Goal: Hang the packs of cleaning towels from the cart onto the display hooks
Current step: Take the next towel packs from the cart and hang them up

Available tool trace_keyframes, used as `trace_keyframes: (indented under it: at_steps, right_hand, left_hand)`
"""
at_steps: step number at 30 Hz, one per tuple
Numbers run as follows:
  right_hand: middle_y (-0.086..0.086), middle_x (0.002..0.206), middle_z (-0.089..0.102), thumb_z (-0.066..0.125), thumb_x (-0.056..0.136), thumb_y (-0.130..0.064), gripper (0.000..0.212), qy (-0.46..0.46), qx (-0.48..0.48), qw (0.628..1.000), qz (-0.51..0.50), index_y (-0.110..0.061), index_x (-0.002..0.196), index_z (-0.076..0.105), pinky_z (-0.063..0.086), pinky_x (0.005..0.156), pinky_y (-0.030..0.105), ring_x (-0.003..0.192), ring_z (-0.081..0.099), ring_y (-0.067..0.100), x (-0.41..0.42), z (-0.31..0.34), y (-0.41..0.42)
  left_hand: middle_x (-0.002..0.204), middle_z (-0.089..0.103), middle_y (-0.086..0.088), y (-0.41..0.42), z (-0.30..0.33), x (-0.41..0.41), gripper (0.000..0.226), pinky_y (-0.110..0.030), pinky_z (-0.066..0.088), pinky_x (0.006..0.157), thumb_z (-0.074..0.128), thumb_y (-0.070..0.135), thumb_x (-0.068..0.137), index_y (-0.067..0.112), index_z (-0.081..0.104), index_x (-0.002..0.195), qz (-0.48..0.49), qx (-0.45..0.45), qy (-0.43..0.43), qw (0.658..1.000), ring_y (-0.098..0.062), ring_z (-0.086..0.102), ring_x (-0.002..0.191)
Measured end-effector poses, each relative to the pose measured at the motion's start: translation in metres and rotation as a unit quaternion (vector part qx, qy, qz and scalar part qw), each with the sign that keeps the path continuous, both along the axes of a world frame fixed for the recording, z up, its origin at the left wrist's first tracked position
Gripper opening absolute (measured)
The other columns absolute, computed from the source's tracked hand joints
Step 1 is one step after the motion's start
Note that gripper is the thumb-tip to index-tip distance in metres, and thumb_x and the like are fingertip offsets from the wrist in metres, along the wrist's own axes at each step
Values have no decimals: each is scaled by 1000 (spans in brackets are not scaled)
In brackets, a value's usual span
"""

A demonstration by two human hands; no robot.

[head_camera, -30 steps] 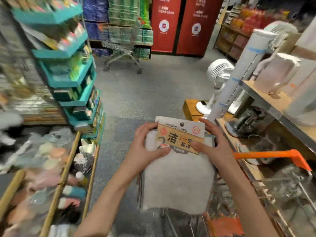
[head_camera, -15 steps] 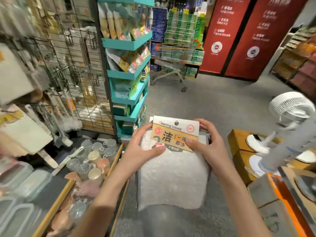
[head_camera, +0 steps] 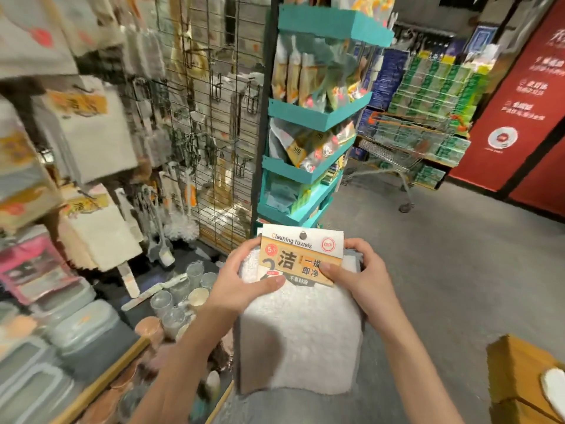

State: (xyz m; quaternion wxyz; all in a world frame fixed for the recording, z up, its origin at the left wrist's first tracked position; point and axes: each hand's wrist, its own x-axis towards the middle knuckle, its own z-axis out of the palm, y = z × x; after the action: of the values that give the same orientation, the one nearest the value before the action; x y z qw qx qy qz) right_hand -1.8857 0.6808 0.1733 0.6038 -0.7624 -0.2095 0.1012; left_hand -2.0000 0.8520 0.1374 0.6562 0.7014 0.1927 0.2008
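I hold a pack of cleaning towels (head_camera: 301, 328) upright in front of me: a white fluffy cloth with an orange-and-white header card that has a hang hole at the top. My left hand (head_camera: 241, 281) grips its left upper side, thumb across the card's lower edge. My right hand (head_camera: 367, 281) grips the right upper side, thumb on the card. To the left, similar towel packs (head_camera: 94, 136) hang from hooks on the wire grid display (head_camera: 211, 117). The cart I took it from is out of view.
A teal tiered shelf (head_camera: 308, 117) with packets stands behind the pack. Cups (head_camera: 183, 292) and plastic containers (head_camera: 76, 325) fill the low shelf at left. A shopping cart (head_camera: 397, 148) of green boxes stands far right. A wooden box (head_camera: 526, 377) sits at lower right.
My view has swung left, away from the cart and fans toward the wire grid display. Both hands keep the same grip on the pack, which stays centred in front of me.
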Motion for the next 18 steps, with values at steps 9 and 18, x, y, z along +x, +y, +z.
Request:
trace_keyframes:
  at_steps: [9,18]
  right_hand:
    - [8,107,65,81,70,-13,28,-23,-27,988,151,-24,83,60,49,92,42,101,61,20,104,17,79]
    - [3,98,72,80,71,-13,27,32,-16,952,303,-18,91,63,55,77,34,92,68,20,140,6,190]
  left_hand:
    - [119,64,3,35,7,56,59,-28,53,82,89,33,49,51,61,97,174,-43,-12,984,-16,62,108]
    - [113,69,-1,99,9,55,64,-21,53,72,85,32,52,38,62,112,272,-37,-39,961,-13,68,95]
